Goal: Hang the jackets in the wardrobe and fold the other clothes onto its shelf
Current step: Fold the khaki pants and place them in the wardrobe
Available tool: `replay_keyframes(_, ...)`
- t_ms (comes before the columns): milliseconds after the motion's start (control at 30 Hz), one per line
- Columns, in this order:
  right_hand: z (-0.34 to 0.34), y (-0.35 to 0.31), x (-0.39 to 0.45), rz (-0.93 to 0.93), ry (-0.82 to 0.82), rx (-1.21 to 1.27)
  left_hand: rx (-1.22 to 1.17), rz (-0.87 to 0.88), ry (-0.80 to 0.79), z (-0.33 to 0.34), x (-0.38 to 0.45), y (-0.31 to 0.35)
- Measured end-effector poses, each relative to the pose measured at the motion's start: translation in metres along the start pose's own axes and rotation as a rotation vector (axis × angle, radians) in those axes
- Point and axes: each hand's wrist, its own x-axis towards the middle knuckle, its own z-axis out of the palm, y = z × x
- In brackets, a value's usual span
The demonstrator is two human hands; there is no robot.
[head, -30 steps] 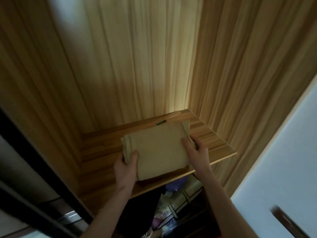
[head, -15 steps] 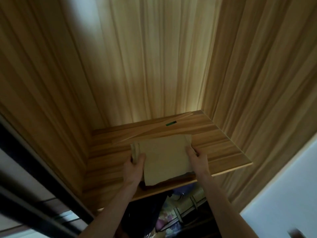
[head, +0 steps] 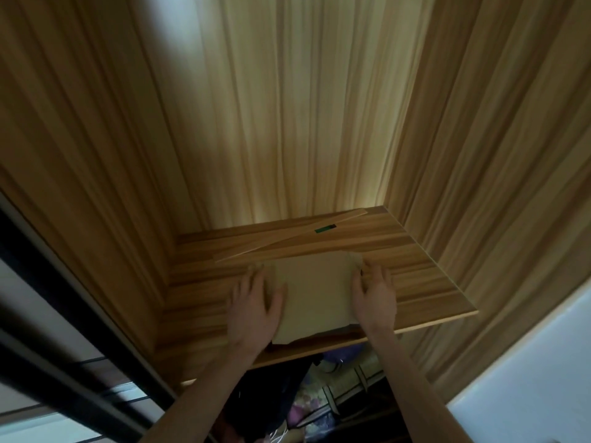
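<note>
A folded tan garment (head: 315,294) lies flat on the wooden wardrobe shelf (head: 425,284), its near edge close to the shelf's front lip. My left hand (head: 254,306) rests on the garment's left edge with fingers spread and straight. On the right edge sits my right hand (head: 372,294), fingers extended along the cloth. Neither hand grips the fabric. A dark layer shows under the garment's near edge.
A thin wooden strip (head: 287,239) with a green tag (head: 324,229) lies diagonally at the back of the shelf. Wood panels enclose the shelf on three sides. Below hang dark clothes (head: 271,398) and a patterned storage bag (head: 329,394). A black door frame (head: 64,314) runs at left.
The garment has been set down on the shelf and pushed a little deeper. Both hands have let go of their grip and now lie flat on its edges.
</note>
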Motion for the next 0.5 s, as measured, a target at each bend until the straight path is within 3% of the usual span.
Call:
replay_keyframes(100, 0.005, -0.005, 0.0, -0.304, -0.064, -0.065, 0.178, 0.306, -0.034, 0.006, -0.009, 0.011)
replay_keyframes(200, 0.014, -0.002, -0.006, -0.485, -0.184, -0.187, 0.33, 0.45, -0.11, 0.018, -0.014, 0.007)
replay_keyframes(333, 0.016, 0.01, -0.009, -0.486, -0.228, -0.236, 0.424, 0.583, -0.16, 0.016, -0.01, -0.014)
replay_keyframes(500, 0.013, 0.005, -0.005, -0.405, -0.269, -0.263, 0.524, 0.771, -0.091, 0.01, -0.008, -0.013)
